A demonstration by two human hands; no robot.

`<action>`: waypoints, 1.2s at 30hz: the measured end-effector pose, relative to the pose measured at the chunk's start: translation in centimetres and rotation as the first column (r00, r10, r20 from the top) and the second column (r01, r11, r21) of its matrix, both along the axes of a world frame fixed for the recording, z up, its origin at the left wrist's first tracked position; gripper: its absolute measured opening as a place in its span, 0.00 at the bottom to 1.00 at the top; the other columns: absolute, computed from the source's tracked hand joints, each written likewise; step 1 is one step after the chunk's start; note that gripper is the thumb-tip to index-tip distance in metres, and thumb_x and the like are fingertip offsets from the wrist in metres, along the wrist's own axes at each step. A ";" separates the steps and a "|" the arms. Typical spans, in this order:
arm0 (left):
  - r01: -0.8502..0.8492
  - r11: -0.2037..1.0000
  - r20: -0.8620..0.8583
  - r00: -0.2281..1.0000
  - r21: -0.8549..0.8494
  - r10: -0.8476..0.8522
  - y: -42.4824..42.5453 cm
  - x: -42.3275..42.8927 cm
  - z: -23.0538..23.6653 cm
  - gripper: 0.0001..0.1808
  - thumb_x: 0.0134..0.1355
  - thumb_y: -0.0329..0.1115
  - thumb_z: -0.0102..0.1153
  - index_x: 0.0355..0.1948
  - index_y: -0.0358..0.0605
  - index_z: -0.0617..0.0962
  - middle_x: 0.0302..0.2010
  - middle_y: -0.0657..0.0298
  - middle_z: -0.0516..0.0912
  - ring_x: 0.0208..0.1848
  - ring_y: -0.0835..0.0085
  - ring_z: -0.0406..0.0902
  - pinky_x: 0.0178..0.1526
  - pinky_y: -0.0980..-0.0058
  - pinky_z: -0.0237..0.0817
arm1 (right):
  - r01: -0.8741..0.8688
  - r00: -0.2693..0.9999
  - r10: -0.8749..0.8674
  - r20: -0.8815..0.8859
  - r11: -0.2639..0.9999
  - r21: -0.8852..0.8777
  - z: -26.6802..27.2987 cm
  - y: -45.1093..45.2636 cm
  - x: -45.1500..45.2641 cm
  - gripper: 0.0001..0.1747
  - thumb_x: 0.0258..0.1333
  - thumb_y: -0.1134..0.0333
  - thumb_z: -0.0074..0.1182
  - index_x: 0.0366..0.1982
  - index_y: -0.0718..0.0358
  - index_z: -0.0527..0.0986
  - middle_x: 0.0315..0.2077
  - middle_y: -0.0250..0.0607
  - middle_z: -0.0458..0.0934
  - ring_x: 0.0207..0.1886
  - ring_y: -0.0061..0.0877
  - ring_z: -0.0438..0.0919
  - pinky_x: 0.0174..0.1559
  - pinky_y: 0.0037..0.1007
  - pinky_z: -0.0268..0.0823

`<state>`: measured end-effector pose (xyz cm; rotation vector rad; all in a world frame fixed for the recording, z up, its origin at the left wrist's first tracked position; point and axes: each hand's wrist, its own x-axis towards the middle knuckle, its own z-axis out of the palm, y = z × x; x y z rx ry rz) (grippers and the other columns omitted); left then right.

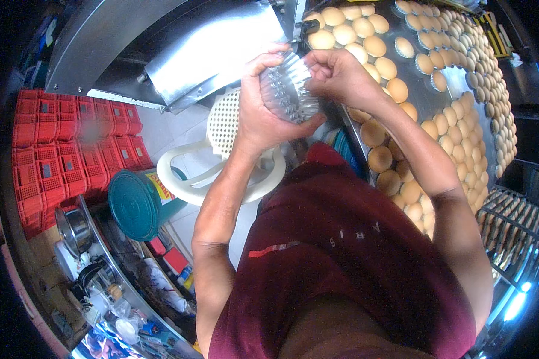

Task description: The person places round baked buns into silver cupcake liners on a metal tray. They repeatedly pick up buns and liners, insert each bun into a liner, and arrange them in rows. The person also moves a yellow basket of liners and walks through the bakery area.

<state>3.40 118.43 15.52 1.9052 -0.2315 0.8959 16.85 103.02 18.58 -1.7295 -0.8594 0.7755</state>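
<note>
A stack of fluted metal baking tins (289, 89) rests in my left hand (258, 105), whose fingers and thumb wrap around its outside. At the stack's right side, my right hand (341, 78) pinches the crimped rims with curled fingertips. Exactly how many tins it grips cannot be made out. Just beyond my right hand and under my right forearm, round golden baked cakes (386, 68) lie in crowded rows on a metal table (424, 101). Some cakes towards the far side, such as a single one (404, 47), sit in fluted tins.
A shiny metal machine (215, 54) stands ahead on the left. Below it is a cream plastic chair (179, 190). Stacked red crates (72, 166), a green lidded drum (137, 204) and a cluttered metal shelf (117, 278) occupy the left. A rack (514, 220) stands at right.
</note>
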 end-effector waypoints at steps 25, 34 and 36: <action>0.106 0.902 0.055 0.994 -0.418 -0.092 -0.6 0.0 -0.7 0.61 0.33 0.34 0.88 0.66 0.46 0.61 0.69 0.47 0.66 0.71 0.56 0.68 0.73 0.56 0.61 | 0.166 0.924 -0.077 -0.376 0.963 0.211 0.3 -0.4 -2.3 0.31 0.60 0.66 0.67 0.61 0.72 0.72 0.50 0.41 0.81 0.52 0.23 0.80 0.58 0.28 0.71; -0.028 0.992 0.104 0.994 -0.122 0.040 -1.7 -0.5 -1.1 0.63 0.32 0.44 0.89 0.66 0.47 0.61 0.62 0.56 0.68 0.64 0.61 0.70 0.69 0.60 0.62 | 0.065 0.935 -0.023 -0.354 0.992 0.106 0.2 1.0 -1.5 0.33 0.59 0.62 0.65 0.63 0.68 0.71 0.53 0.43 0.81 0.56 0.25 0.79 0.60 0.28 0.70; 0.043 0.985 0.089 0.996 -0.169 -0.028 -1.7 -0.5 -0.9 0.63 0.31 0.44 0.89 0.66 0.47 0.60 0.62 0.56 0.68 0.64 0.61 0.70 0.69 0.60 0.61 | 0.026 0.956 0.005 -0.292 0.995 0.101 1.1 1.7 -1.2 0.33 0.58 0.62 0.66 0.62 0.67 0.73 0.52 0.44 0.81 0.55 0.25 0.79 0.59 0.28 0.71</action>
